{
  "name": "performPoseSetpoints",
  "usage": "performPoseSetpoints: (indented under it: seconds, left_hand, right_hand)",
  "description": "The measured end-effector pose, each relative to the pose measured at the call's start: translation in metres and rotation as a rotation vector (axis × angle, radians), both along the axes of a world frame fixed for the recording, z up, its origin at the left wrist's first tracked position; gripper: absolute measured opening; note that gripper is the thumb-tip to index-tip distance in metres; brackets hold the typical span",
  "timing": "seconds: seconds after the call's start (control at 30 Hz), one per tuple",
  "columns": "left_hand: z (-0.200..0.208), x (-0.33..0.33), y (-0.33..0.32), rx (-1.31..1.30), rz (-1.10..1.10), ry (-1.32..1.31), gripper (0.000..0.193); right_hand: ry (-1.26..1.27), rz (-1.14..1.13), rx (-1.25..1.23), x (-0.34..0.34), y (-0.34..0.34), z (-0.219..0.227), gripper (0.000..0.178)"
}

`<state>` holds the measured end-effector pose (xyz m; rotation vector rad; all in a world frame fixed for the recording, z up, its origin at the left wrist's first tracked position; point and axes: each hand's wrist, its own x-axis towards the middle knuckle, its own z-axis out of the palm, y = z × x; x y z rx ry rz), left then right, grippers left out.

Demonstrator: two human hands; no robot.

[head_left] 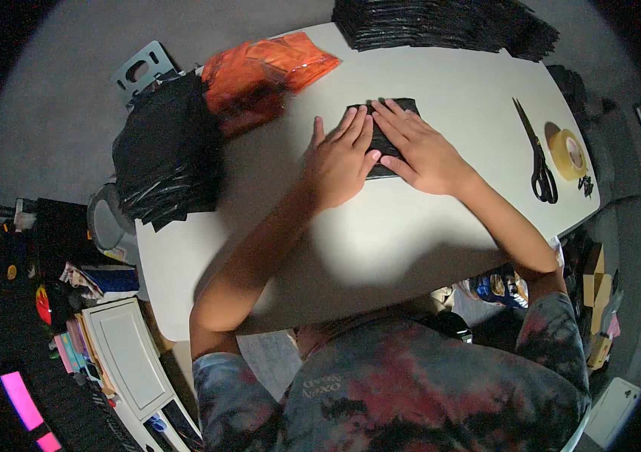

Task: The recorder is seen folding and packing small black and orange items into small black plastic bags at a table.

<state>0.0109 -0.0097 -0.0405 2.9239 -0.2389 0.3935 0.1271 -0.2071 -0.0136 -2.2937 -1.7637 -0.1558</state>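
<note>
A small black folded sheet, apparently plastic point(386, 142), lies flat on the white table point(380, 233). My left hand point(341, 162) rests open on its left side, fingers stretched toward the far edge. On the right side lies my right hand point(426, 157), also open and palm down. The two thumbs nearly meet over the sheet's middle. Both hands press on the sheet without gripping it, and they cover much of its surface.
A pile of black plastic point(166, 143) and an orange plastic-wrapped bundle point(267, 75) sit at the left. Black sheets are stacked point(441, 26) along the far edge. Black-handled scissors point(537, 162), a tape roll point(567, 154) and small black bits point(585, 185) lie at the right.
</note>
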Motion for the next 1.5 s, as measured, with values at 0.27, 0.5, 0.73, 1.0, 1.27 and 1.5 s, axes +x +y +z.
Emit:
performPoseSetpoints:
  seconds: [0.27,0.5,0.73,1.0,1.27,1.5]
  left_hand:
    - [0.002,0.000,0.002,0.035,-0.028,0.011,0.055]
    - [0.001,0.001,0.002,0.040,-0.027,-0.001,0.053]
    - [0.000,0.001,0.004,0.077,-0.035,0.018,0.054]
    - [0.003,0.003,0.006,0.047,-0.052,0.022,0.055]
    - [-0.006,0.033,-0.032,0.123,-0.007,0.052,0.062]
    - [-0.016,0.033,-0.030,-0.024,-0.028,-0.088,0.067]
  right_hand:
    - [0.005,-0.021,-0.018,0.001,-0.003,-0.001,0.072]
    - [0.102,0.050,0.043,0.016,-0.011,0.000,0.070]
    - [0.082,0.018,-0.050,0.021,-0.022,-0.001,0.069]
    - [0.013,0.030,-0.042,0.021,-0.022,-0.004,0.066]
    - [0.050,0.011,-0.007,0.019,-0.021,-0.011,0.067]
    - [0.019,0.011,0.001,0.022,-0.024,-0.012,0.068]
